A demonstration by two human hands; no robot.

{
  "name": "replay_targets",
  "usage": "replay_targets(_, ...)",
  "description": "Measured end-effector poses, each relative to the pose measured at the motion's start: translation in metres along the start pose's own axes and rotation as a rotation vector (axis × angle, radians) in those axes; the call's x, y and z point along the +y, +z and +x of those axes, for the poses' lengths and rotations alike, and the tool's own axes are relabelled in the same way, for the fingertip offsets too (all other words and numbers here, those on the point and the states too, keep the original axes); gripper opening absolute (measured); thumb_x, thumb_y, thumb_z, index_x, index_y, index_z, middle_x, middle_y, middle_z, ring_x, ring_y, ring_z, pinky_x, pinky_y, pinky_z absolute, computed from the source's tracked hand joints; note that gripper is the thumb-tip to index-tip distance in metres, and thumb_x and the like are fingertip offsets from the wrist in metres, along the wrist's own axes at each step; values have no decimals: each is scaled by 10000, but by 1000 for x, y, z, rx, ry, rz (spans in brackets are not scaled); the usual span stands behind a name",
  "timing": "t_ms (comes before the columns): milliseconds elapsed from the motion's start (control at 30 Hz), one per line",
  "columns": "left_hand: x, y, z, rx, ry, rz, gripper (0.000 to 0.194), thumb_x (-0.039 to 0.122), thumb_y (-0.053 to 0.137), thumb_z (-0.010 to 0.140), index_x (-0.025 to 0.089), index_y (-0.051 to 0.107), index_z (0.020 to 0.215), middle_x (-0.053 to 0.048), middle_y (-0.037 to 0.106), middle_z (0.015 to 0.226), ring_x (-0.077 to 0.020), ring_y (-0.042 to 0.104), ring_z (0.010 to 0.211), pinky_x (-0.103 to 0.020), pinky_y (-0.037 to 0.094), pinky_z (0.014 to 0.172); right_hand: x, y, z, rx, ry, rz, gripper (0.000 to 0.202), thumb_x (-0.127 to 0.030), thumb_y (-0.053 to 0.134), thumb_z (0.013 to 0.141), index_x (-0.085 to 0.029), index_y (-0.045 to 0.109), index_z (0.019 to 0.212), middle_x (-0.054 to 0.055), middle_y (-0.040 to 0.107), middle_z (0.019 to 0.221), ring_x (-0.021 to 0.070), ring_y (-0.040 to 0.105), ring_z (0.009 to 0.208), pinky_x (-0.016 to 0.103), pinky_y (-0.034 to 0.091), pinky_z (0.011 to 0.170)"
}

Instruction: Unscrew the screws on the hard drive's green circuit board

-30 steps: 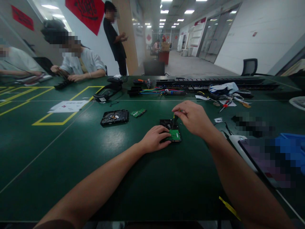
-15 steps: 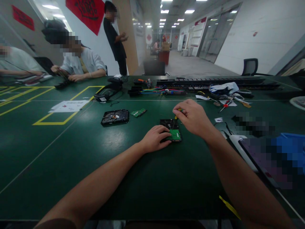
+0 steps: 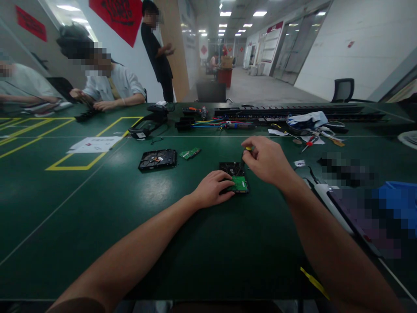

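A black hard drive (image 3: 230, 167) with a green circuit board (image 3: 240, 184) on its near half lies on the table before me. My left hand (image 3: 213, 189) grips it from the left, fingers over the board and thumb along the near edge. Above the drive's right side, my right hand (image 3: 265, 160) is closed around a screwdriver (image 3: 249, 148). A bit of its yellow handle shows between the fingers, and its shaft points down to the drive. The tip is too small to make out.
Left of my hands lie another hard drive (image 3: 158, 160) and a loose green circuit board (image 3: 190, 153). Wires (image 3: 208, 124), long black strips (image 3: 293, 111) and a red screwdriver (image 3: 310, 142) lie farther back. A co-worker (image 3: 112, 89) sits at the far left.
My right hand has shifted slightly right, and less of the yellow handle shows between its fingers. My left hand and the drive have stayed put.
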State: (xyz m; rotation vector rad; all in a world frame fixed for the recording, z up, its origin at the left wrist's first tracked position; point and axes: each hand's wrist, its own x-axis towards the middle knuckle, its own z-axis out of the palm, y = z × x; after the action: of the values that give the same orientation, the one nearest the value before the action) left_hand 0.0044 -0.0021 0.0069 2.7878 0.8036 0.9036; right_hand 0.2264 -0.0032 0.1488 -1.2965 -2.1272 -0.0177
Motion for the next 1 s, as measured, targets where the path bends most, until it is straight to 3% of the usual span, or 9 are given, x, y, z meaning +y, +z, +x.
replay_targets(167,-1,1,0,-1,7,10,320,418,671,1007,214,738,1245,-124,699,1288,-287,652,1222,-487,532,1065,2,2,1,27,46,14,158,-205,603,895,-191,692,1024,143,691,1055,275,644,911,434,505,875)
replay_targets(400,-2,3,-1,-1,-2,2,314,419,680,998,237,747,1245,-117,696,1288,-286,653,1218,-499,534,1068,1,-3,0,-21,-46,20,218,-160,557,920,-206,706,1073,126,702,1078,291,643,972,456,498,924)
replay_targets(667,-2,2,0,-3,1,0,316,424,671,1004,218,745,1233,-119,702,1288,-289,656,1215,-498,534,1068,-1,-4,1,-33,-22,54,141,-249,584,987,-219,719,1013,96,677,1026,240,638,884,392,504,828)
replay_targets(867,-2,3,-1,0,3,4,312,430,668,1007,228,743,1233,-117,699,1288,-288,654,1222,-500,534,1068,-1,-6,1,-66,-46,55,60,-233,617,967,-221,674,953,78,702,995,237,648,880,379,487,815)
replay_targets(1000,-3,2,-1,-5,10,11,318,438,658,1015,222,740,1234,-117,696,1296,-286,653,1228,-492,532,1072,-1,-7,0,-69,-14,36,113,-211,599,952,-212,680,1032,103,737,1066,257,665,894,407,489,838)
